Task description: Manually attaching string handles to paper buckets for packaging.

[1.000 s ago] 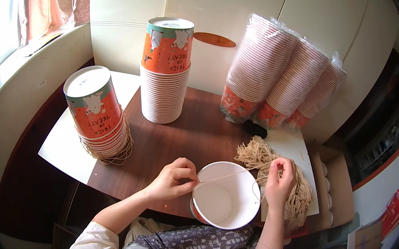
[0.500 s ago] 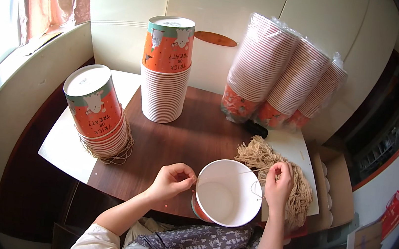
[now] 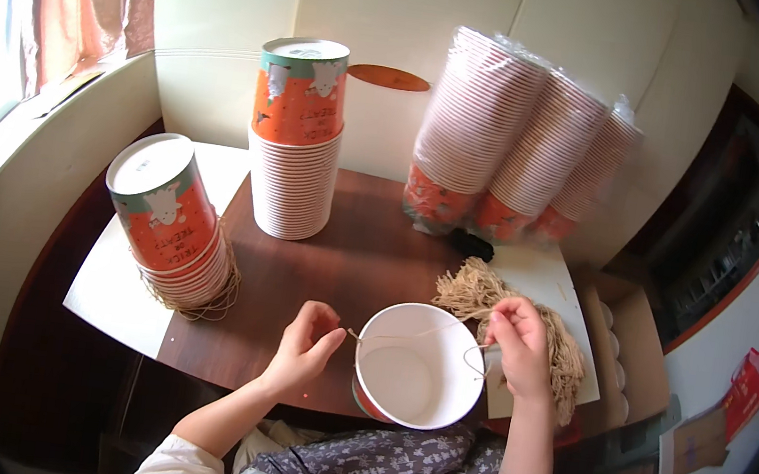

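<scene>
A white-lined paper bucket (image 3: 409, 383) stands mouth up at the table's near edge, just in front of my lap. Thin tan twine (image 3: 406, 333) crosses its mouth, and a small knotted end shows outside the left rim. Beside that knot is my left hand (image 3: 301, 349), thumb and forefinger apart with nothing seen between them. At the right rim my right hand (image 3: 519, 349) pinches the twine between thumb and fingers, and a loose loop hangs inside the bucket. Under and behind this hand lies a thick bundle of tan twine (image 3: 477, 292).
An upside-down stack of orange and green buckets (image 3: 292, 179) stands at the back. Another stack (image 3: 168, 221), ringed with twine, leans at the left. Plastic-wrapped bucket stacks (image 3: 478, 126) stand back right, near a small black object (image 3: 471, 245). A cardboard box (image 3: 637, 335) sits right of the table.
My left fingers have come off the knotted twine end and spread apart, moving slightly left. My right hand still pinches the twine. The whole view has shifted a little.
</scene>
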The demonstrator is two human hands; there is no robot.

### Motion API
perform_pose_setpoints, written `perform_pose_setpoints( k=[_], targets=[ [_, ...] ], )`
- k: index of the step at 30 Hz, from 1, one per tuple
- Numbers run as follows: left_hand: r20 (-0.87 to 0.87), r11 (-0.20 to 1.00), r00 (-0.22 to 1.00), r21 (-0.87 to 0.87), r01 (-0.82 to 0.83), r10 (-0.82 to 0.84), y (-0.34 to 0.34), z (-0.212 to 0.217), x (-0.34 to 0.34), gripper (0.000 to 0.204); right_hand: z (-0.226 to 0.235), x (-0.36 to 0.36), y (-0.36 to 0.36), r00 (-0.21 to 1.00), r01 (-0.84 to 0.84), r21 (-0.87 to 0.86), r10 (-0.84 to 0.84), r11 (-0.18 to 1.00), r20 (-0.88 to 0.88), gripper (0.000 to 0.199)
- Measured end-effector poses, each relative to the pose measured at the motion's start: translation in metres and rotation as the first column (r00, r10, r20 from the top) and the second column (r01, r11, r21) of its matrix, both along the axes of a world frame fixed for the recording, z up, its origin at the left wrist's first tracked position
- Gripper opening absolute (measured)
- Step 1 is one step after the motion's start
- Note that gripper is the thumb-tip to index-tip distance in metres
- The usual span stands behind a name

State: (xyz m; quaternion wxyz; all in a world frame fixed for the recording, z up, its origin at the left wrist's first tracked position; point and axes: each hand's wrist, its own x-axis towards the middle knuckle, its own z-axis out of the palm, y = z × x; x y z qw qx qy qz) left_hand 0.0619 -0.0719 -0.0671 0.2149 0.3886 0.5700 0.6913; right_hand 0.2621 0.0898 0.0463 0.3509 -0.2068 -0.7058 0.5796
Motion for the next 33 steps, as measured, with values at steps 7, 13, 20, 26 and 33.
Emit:
perform_pose_setpoints(
  k=[7,13,20,26,33],
  targets=[
    [0.093,0.793,0.938,-0.51,0.332,-0.333,0.001,0.034,0.008,0.029,0.042,0.0,-0.019,0.975,-0.22,-0.026,0.218,0.975,-0.042,0.01],
    [0.209,0.936,0.959,-0.257,0.241,-0.19,-0.005,0.05,0.014,0.021,0.068,0.002,-0.049,0.948,-0.316,0.206,0.318,0.926,0.027,0.012],
    [-0.688,0.76,0.35,0.479,-0.439,0.635,-0.036,0.134,-0.072,0.014,0.093,-0.012,-0.096,0.992,-0.097,0.868,-0.024,0.487,0.124,0.029],
    [-0.688,0.583,-0.334,0.724,-0.369,0.644,-0.104,0.198,-0.16,0.016,0.066,-0.122,-0.095,0.997,0.023,0.996,0.066,0.083,-0.028,0.026],
    [-0.762,0.565,-0.493,0.644,-0.515,0.419,-0.154,0.146,-0.247,0.017,0.009,-0.244,-0.11,0.99,-0.114,0.99,0.093,0.077,0.107,0.027]
  ],
)
